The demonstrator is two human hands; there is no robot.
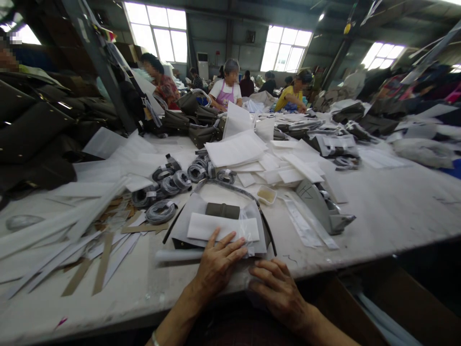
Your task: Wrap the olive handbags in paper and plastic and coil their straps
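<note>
Along the near edge of the white table (378,211), right hand (275,290): back up, fingers bent and close together; couldn't tell if they pinched anything. Forearm angled in from lower right.
Left hand (220,259): palm down, fingers straight and slightly apart, laid flat, not gripping. Forearm angled in from lower left, pale bracelet (154,339) on wrist.
White pad (216,228): under left fingertips, clear film (248,225) over its right end.
Handbag (179,244): lay flat right in front of both hands, pad on top, dark strap (267,220) looped around its far side.
Card strips (103,264): loose, left of bag.
Coiled straps (161,212): clustered beyond bag, to the left.
Small dish (267,195): just past bag, right side.
White sheets (236,148): piled farther back.
Co-workers: purple apron (226,93), yellow shirt (288,97), across the table.
</note>
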